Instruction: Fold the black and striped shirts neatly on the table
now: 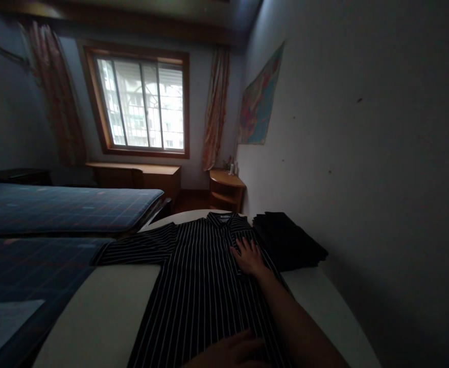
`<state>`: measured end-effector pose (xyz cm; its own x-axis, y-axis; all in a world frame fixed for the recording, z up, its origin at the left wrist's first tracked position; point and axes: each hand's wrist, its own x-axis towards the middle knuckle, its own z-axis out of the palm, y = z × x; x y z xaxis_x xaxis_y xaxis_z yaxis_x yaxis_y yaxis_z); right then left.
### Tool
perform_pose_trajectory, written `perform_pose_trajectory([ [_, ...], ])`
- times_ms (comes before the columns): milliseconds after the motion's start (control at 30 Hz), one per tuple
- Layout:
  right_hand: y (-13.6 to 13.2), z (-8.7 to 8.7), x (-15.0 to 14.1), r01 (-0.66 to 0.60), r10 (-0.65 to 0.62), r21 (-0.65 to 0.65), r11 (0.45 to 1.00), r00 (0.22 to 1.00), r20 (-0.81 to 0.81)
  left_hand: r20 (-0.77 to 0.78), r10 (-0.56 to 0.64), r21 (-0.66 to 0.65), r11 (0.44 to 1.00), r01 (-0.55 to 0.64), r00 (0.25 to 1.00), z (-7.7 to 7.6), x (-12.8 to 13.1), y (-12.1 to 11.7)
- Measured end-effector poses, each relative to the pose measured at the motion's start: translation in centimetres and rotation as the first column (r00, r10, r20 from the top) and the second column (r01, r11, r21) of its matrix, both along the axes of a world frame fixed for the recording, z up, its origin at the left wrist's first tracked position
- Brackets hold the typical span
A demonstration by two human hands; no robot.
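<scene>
A black shirt with thin white stripes (197, 276) lies spread face up, its collar pointing away from me. One sleeve stretches out to the left past the table's edge. My right hand (249, 256) rests flat on the upper right of the shirt's front, fingers spread. Low in the view, my left hand (230, 351) is over the lower part of the shirt, fingers extended; it is dim and partly cut off by the frame. The shirt's right sleeve is mostly hidden from sight.
The shirt lies on a white, round-edged table (109, 301). A stack of folded black cloth (287, 240) sits at its right side, near the wall. On the left are plaid-covered mattresses (71, 207). A wooden corner shelf (227, 179) and a desk (159, 171) stand farther back.
</scene>
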<state>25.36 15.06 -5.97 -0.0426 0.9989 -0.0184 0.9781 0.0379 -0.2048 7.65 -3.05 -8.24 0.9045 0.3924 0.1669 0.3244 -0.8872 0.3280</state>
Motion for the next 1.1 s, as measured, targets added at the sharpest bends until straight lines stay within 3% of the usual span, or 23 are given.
perform_pose_trajectory([
  [33, 0.0, -0.1, 0.1, 0.002, -0.002, 0.003, 1.0, 1.0, 0.005, 0.025, 0.024, -0.016, 1.0, -0.024, 0.999, 1.3, -0.8, 0.7],
  [67, 0.0, -0.2, 0.1, 0.004, -0.004, 0.008, 1.0, 1.0, 0.008, 0.088, 0.151, -0.037, 0.988, -0.148, 0.985, 2.5, -1.8, 1.6],
  [133, 0.0, -0.1, 0.1, 0.009, -0.009, 0.025, 1.0, 1.0, 0.008, 0.161, 0.433, -0.018, 0.9, -0.436, 0.887, 4.7, -4.3, 4.3],
  [200, -0.1, -0.1, 0.0, 0.012, -0.012, 0.047, 0.999, 1.0, -0.001, 0.206, 0.699, 0.04, 0.693, -0.719, 0.685, 5.8, -7.3, 7.6],
  [267, -0.2, 0.0, 0.0, 0.012, -0.011, 0.061, 0.998, 1.0, -0.011, 0.258, 0.869, 0.112, 0.406, -0.907, 0.421, 5.7, -10.8, 10.7],
  [333, -0.2, 0.0, 0.0, 0.011, -0.01, 0.061, 0.998, 1.0, -0.016, 0.3, 0.941, 0.127, 0.127, -0.984, 0.16, 4.8, -14.3, 12.7],
  [400, -0.1, -0.1, 0.0, 0.014, -0.013, 0.057, 0.998, 1.0, -0.013, 0.287, 0.957, 0.12, -0.078, -0.99, -0.041, 3.6, -17.3, 13.4],
  [433, -0.1, -0.1, 0.1, 0.012, -0.011, 0.058, 0.998, 1.0, -0.008, 0.271, 0.955, 0.117, -0.153, -0.981, -0.117, 3.0, -18.6, 13.4],
  [533, -0.1, -0.1, 0.1, 0.004, -0.004, 0.057, 0.998, 1.0, 0.003, 0.171, 0.945, 0.069, -0.295, -0.953, -0.28, 1.4, -21.2, 13.0],
  [600, -0.2, 0.0, 0.1, 0.006, -0.006, 0.053, 0.999, 1.0, 0.003, 0.126, 0.95, 0.079, -0.297, -0.951, -0.286, 0.8, -21.9, 12.8],
  [733, -0.2, 0.1, 0.0, 0.009, -0.009, 0.056, 0.998, 1.0, -0.005, 0.111, 0.985, 0.15, -0.146, -0.978, -0.13, 0.2, -22.1, 13.0],
  [900, -0.3, 0.1, 0.0, -0.005, 0.005, 0.062, 0.998, 1.0, 0.001, 0.128, 0.992, 0.202, -0.011, -0.979, 0.015, 0.6, -21.6, 13.5],
  [1033, -0.3, 0.0, 0.0, 0.0, 0.0, 0.065, 0.998, 1.0, -0.011, 0.349, 0.93, 0.159, 0.063, -0.985, 0.116, 1.7, -20.3, 13.9],
  [1100, -0.2, 0.0, 0.0, 0.008, -0.007, 0.071, 0.997, 1.0, -0.018, 0.498, 0.849, 0.118, 0.135, -0.984, 0.176, 2.4, -19.1, 13.8],
])
